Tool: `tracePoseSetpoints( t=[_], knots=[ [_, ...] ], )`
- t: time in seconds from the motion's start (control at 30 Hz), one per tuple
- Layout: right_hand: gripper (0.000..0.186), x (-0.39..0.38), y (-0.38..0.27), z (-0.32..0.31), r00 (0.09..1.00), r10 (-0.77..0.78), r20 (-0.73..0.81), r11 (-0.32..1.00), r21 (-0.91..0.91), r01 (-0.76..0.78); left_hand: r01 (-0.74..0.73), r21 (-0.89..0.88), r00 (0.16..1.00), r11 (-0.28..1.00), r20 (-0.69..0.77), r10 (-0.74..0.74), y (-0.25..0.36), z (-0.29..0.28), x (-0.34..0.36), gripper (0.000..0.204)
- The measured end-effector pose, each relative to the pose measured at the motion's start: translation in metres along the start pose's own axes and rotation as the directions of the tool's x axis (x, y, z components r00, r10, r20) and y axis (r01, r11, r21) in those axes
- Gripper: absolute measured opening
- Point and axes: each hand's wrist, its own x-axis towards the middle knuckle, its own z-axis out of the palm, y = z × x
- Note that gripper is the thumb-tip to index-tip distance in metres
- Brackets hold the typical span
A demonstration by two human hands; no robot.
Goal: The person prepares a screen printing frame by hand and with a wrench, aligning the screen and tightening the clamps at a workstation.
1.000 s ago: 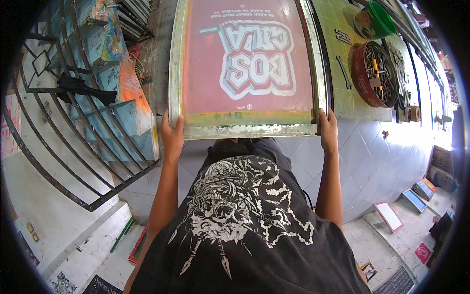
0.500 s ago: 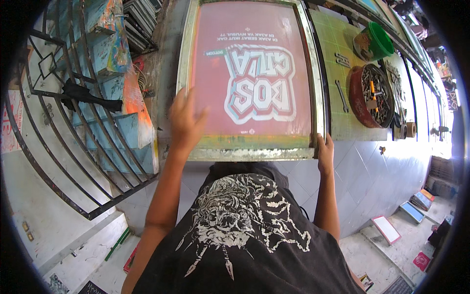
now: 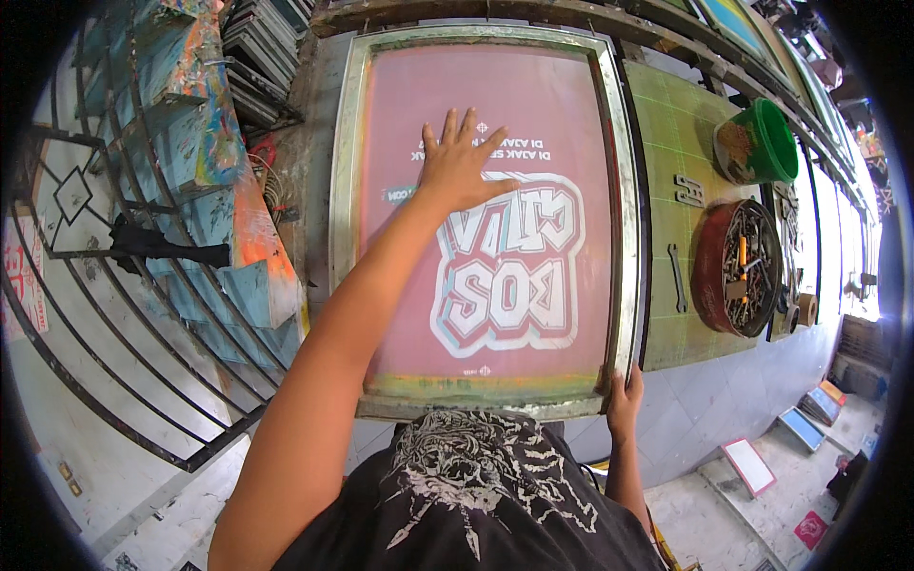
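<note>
A large screen-printing frame (image 3: pixel 625 219) lies in front of me, its pinkish mesh carrying a design of bold block lettering in white and teal. Over the upper middle of that mesh is my left hand (image 3: pixel 465 167), palm down with fingers spread; it covers part of the small lettering and seems to rest on the surface. At the near right corner, my right hand (image 3: pixel 625 398) grips the frame's edge, its fingers partly hidden by the rail.
Right of the frame, a green board (image 3: pixel 674 347) bears a wrench (image 3: pixel 677 278), a green bucket (image 3: pixel 776 143) and a round red tub (image 3: pixel 709 271) of metal hardware. Leftward are a black metal grille (image 3: pixel 186 463), paint-stained blue blocks (image 3: pixel 205 285) and stacked frames (image 3: pixel 267 48).
My left hand has moved from the frame's left side onto the upper middle of the mesh, fingers spread. The view has shifted, showing the frame's far end. My right hand stays at its corner.
</note>
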Motion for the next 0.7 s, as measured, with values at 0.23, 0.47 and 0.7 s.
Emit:
tracePoseSetpoints(
  t=[0.23,0.47,0.7],
  knots=[
    [0.034,-0.002,0.003,0.004,0.998,0.06,-0.019,0.994,0.092,-0.058,0.012,-0.013,1.0,1.0,-0.001,-0.012,-0.004,-0.001,0.001,0.09],
    [0.035,0.001,-0.014,0.003,0.993,0.112,0.046,0.991,0.064,-0.114,0.008,0.012,1.0,1.0,-0.023,-0.008,-0.004,0.001,0.002,0.088],
    [0.033,0.006,-0.001,0.0,1.0,-0.005,0.031,0.998,-0.055,0.006,-0.096,0.016,0.995,0.995,0.01,0.096,0.024,0.004,-0.036,0.086]
  ],
)
